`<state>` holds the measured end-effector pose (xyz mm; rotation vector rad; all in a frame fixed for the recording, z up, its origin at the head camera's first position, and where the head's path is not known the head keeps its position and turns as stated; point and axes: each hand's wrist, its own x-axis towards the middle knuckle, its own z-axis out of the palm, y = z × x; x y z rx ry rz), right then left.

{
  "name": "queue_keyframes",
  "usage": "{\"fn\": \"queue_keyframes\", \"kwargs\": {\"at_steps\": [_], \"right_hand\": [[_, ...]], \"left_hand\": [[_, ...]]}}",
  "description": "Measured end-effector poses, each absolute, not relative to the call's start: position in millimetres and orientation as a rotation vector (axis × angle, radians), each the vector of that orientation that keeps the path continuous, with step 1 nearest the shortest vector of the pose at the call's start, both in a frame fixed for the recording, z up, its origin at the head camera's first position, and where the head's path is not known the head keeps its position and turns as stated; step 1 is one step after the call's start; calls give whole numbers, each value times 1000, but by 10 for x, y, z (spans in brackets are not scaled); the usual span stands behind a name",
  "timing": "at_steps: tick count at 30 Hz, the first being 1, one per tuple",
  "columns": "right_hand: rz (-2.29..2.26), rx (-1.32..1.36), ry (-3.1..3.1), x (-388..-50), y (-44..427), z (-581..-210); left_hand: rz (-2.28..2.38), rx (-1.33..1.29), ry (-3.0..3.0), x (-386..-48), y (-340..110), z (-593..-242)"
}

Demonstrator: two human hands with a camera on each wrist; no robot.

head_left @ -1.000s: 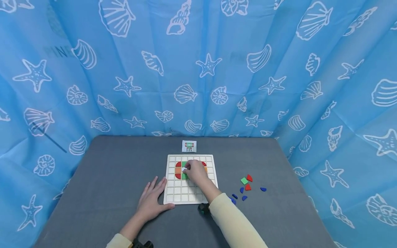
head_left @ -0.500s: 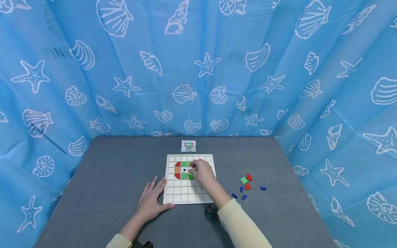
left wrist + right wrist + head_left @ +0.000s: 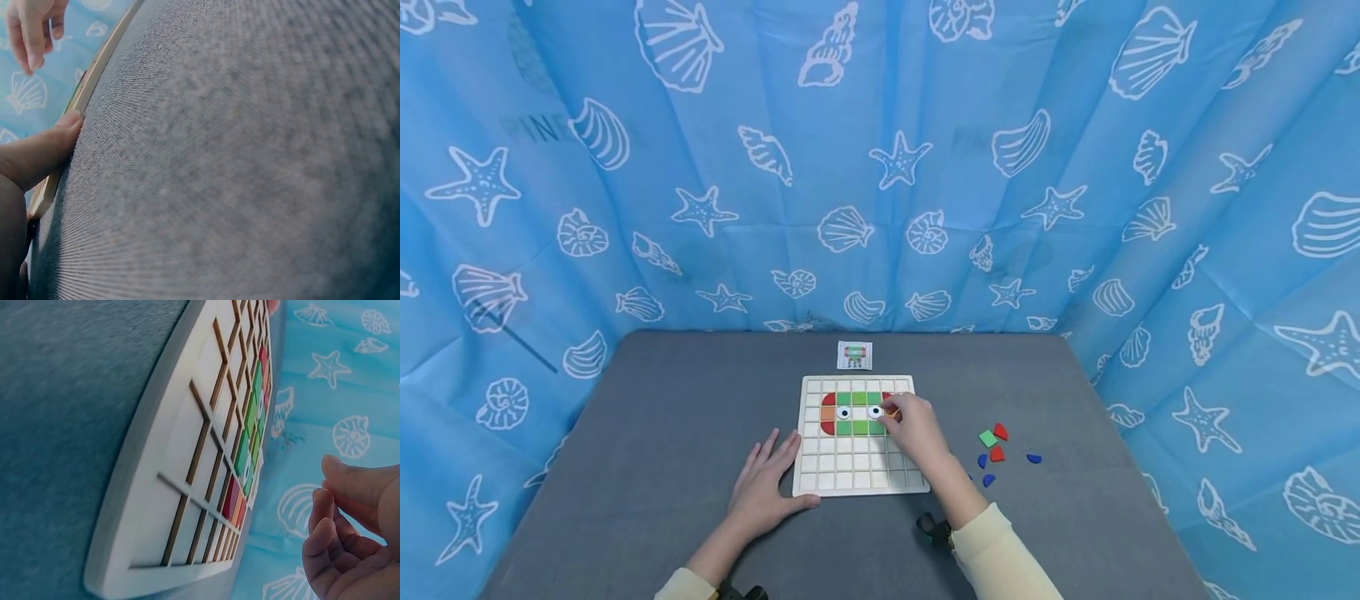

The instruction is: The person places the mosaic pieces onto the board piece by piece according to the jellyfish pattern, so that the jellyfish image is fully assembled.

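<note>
In the head view the white gridded board (image 3: 844,481) lies with red, orange and green tiles (image 3: 860,427) in its upper half. Two round eye tiles sit among them, the left eye (image 3: 844,413) and the right eye (image 3: 875,412). My right hand (image 3: 916,427) is just right of the right eye tile; its fingers bend loosely, and the right wrist view shows no piece at its fingertips (image 3: 323,487). My left hand (image 3: 763,487) lies spread at the board's lower left, its thumb (image 3: 69,122) against the edge in the left wrist view.
A small patterned card (image 3: 854,355) lies behind the board. To the right on the grey table (image 3: 700,392) are a green square (image 3: 988,438), red pieces (image 3: 997,454) and several blue pieces (image 3: 1034,458). A blue shell-print curtain (image 3: 898,275) stands behind.
My right hand has moved right across the board, from the left eye tile to beside the right one. Both eye tiles now show uncovered. My left hand has stayed in place.
</note>
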<state>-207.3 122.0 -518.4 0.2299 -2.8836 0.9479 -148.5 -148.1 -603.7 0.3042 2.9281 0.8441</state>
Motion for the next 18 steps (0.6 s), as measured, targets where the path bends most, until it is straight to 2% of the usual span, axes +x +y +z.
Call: {"fn": "queue_keyframes", "kwargs": {"at_steps": [18], "right_hand": [[963,136,-2787,-1916,1606,-5241]], "left_hand": [[825,298,2944,-1492,-1473,-6050]]}}
